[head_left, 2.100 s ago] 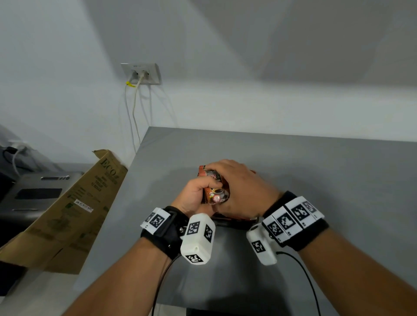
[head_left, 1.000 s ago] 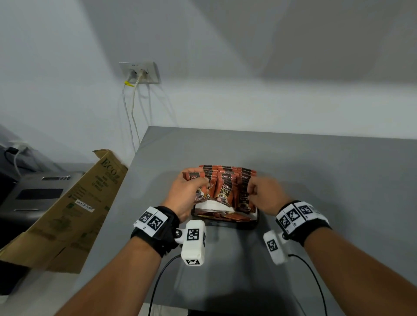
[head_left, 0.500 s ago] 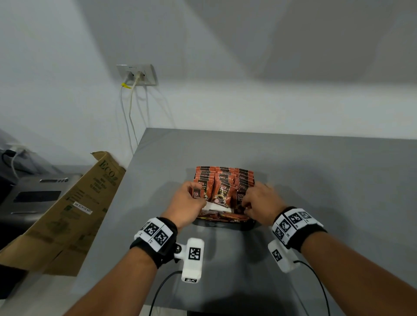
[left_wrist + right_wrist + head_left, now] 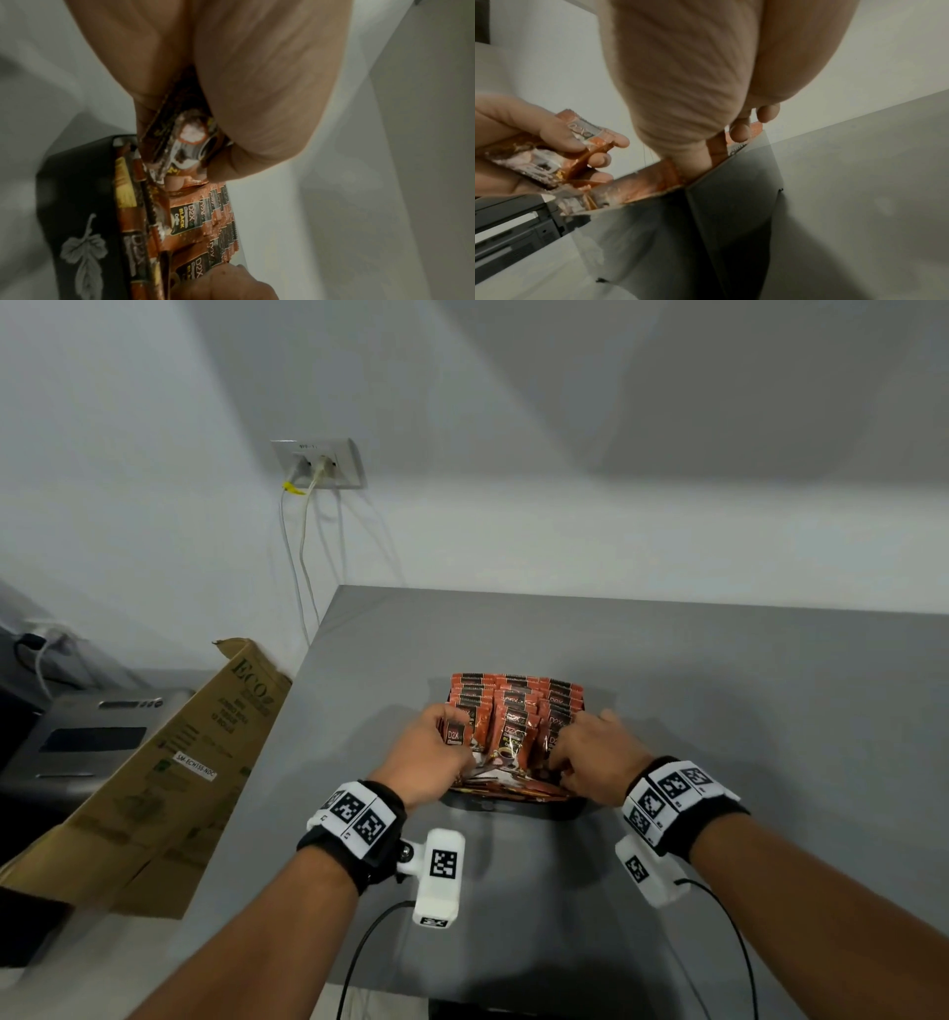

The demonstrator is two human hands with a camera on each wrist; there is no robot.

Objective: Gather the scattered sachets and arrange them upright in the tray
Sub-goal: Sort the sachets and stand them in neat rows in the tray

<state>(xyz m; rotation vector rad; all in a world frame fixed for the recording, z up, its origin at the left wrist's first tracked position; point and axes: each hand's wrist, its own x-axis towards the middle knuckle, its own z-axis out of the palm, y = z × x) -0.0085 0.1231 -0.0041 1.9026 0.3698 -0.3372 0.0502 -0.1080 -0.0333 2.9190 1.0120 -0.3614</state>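
Note:
Several orange-brown coffee sachets (image 4: 516,706) stand upright in rows in a black tray (image 4: 513,809) on the grey table; a few lie flat at its front. My left hand (image 4: 454,747) grips one sachet (image 4: 456,736) at the front-left of the rows. In the left wrist view that sachet (image 4: 180,140) sits between thumb and fingers above the tray (image 4: 77,213). My right hand (image 4: 562,752) curls its fingers onto the front-right sachets. In the right wrist view its fingertips (image 4: 741,132) dip among sachets behind the tray wall (image 4: 731,192).
The grey table (image 4: 744,711) ends at the left near a brown cardboard box (image 4: 169,762) and a grey printer (image 4: 92,737). Wall socket with cables (image 4: 321,464) is behind. Cables from the wrist cameras trail off the near table edge.
My hands, earlier bunched together over the sachets, have parted to the tray's left and right. The left hand has lowered its sachet to the front-left of the rows.

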